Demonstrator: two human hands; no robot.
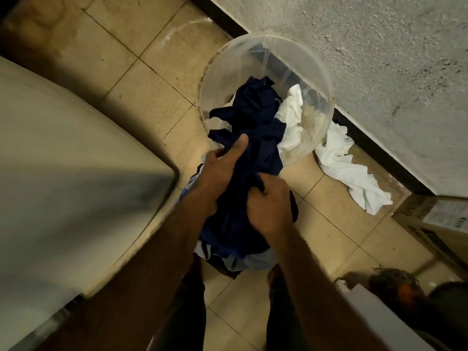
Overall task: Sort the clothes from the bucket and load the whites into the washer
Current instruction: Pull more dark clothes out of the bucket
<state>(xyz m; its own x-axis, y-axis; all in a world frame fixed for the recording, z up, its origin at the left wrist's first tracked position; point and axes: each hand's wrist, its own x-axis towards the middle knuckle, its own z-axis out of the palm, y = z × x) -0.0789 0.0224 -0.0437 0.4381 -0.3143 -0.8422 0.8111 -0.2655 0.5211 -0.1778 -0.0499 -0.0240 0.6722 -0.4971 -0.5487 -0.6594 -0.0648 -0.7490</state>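
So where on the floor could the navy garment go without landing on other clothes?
There is bare tile between the washer and the bucket. A second bare patch lies between the white garment on the floor, the cardboard box and the right hand. It is crowded below the left hand, where the navy garment hangs over a pale blue pile.

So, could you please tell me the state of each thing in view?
Left hand: grips the navy garment.
Right hand: grips the navy garment.
Navy garment: bunched, lifted partly out of the bucket.
Bucket: upright, white garment inside.
White cloth on the floor: crumpled beside the bucket.
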